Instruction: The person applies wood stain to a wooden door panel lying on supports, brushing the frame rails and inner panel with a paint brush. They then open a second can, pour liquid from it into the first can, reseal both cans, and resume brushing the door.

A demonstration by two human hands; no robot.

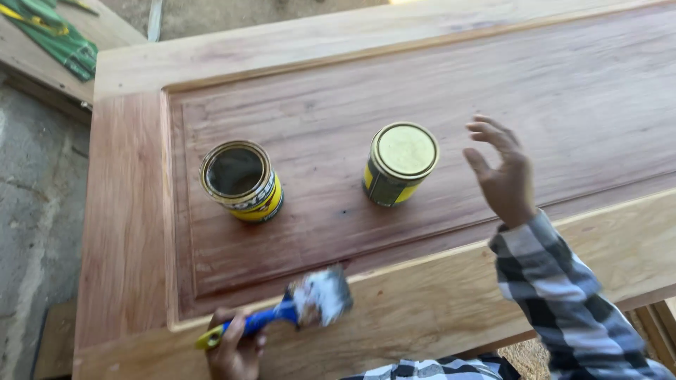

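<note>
down at the near edge of the wooden door panel (394, 84), your left hand (236, 352) is wrapped tight around the blue-handled paintbrush (282, 313), long axis running left to right with the blurry bristles pointing right, over the pale bottom rail. your right hand (503, 172) hovers spread and empty just right of the lidded can (400, 163), so it's the nearer one there, while the open can (241, 180) sits up-left of the brush with nothing between them. green stuff (53, 35) lies well off, top left.
</note>
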